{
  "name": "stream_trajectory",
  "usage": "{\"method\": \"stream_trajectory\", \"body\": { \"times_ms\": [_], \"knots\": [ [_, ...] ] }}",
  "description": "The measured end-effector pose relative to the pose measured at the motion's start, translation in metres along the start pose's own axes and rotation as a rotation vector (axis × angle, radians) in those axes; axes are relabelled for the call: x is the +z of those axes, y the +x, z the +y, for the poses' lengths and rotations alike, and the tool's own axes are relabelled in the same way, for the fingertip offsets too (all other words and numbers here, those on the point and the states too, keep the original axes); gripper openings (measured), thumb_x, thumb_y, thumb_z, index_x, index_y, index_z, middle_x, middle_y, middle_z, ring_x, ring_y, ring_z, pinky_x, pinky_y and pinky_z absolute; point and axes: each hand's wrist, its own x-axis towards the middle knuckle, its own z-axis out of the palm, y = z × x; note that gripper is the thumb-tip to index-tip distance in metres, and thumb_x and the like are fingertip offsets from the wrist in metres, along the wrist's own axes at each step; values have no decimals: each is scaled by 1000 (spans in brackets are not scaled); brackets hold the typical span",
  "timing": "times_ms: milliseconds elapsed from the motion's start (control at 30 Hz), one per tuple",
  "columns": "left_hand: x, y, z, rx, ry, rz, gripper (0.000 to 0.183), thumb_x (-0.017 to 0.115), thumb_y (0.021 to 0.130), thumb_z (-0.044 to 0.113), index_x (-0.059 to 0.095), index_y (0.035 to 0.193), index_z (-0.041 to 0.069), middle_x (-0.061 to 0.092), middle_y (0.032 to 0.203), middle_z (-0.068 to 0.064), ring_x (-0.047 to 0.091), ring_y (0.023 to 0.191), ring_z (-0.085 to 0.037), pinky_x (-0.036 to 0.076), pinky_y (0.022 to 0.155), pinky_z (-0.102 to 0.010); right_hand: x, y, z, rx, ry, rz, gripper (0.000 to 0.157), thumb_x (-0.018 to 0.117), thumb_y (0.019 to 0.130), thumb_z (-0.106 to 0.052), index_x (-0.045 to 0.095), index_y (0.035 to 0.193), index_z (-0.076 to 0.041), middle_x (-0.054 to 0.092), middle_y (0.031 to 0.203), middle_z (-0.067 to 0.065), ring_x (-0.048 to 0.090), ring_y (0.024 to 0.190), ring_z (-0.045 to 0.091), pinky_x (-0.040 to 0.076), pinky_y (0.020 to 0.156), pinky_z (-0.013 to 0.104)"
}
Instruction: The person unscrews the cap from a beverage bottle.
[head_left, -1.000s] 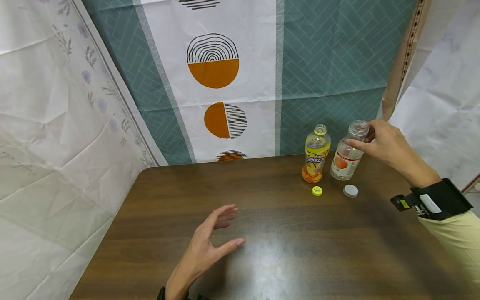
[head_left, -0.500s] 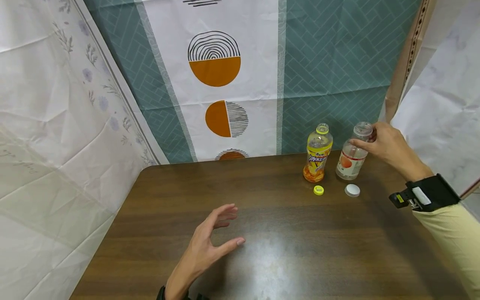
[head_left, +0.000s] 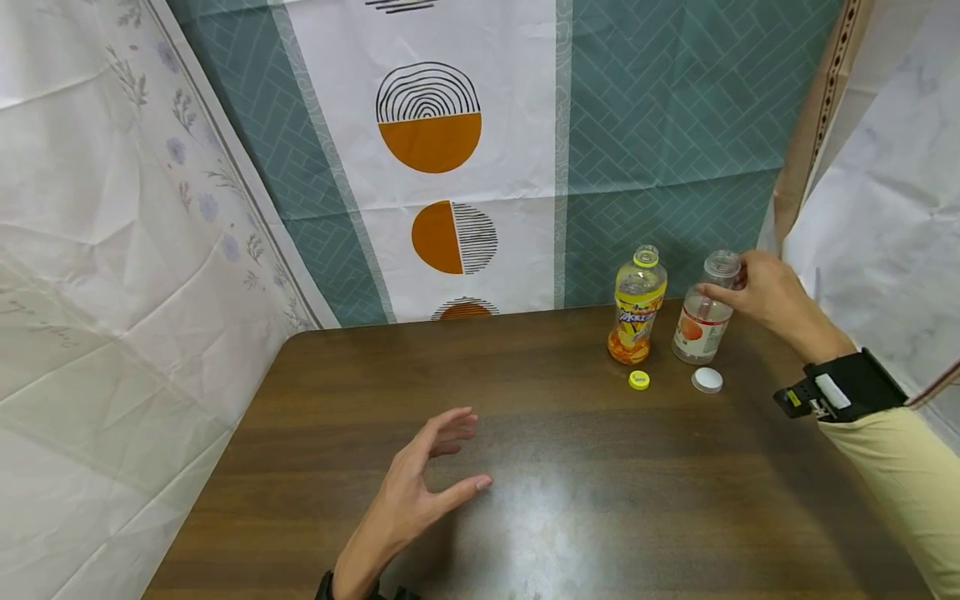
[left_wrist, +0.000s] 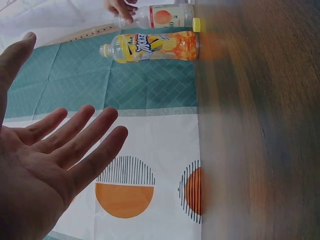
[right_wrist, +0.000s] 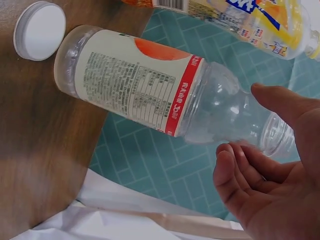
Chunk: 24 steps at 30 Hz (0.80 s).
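Note:
At the back right of the table, my right hand holds a clear, uncapped plastic bottle by its neck. This bottle stands upright, with a red-edged label showing an orange-red fruit. In the right wrist view, the thumb is at one side of the neck and curled fingers are at the other. Left of it stands an uncapped yellow-labelled drink bottle with orange at its base. My left hand hovers over the front of the table, fingers spread and holding nothing.
A yellow cap and a white cap lie on the brown wooden table in front of the bottles. A teal and white patterned cloth hangs behind the table, with a white floral cloth at left.
The clear bottle has shifted slightly right, away from the yellow-labelled one, and its top has dipped a little with my right hand. My left hand has stayed in place.

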Motion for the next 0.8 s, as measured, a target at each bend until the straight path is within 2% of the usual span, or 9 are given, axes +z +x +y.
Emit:
{"method": "stream_trajectory", "body": {
  "times_ms": [533,800],
  "knots": [
    [0,0,0,-3,3,-3,67,79,80,10,45,138,7,58,128,-8,60,111,-33,52,86,-48,6,-1,2,17,2,-5,49,76,83,-35,48,82,5,49,71,16,47,60,28,35,48,35],
    [-1,-1,0,-23,-3,-10,67,79,81,11,44,139,9,57,129,-7,59,112,-32,51,87,-48,6,-3,1,-1,14,-6,49,77,82,-37,52,81,5,52,69,15,48,59,26,37,49,34]
  ]
}}
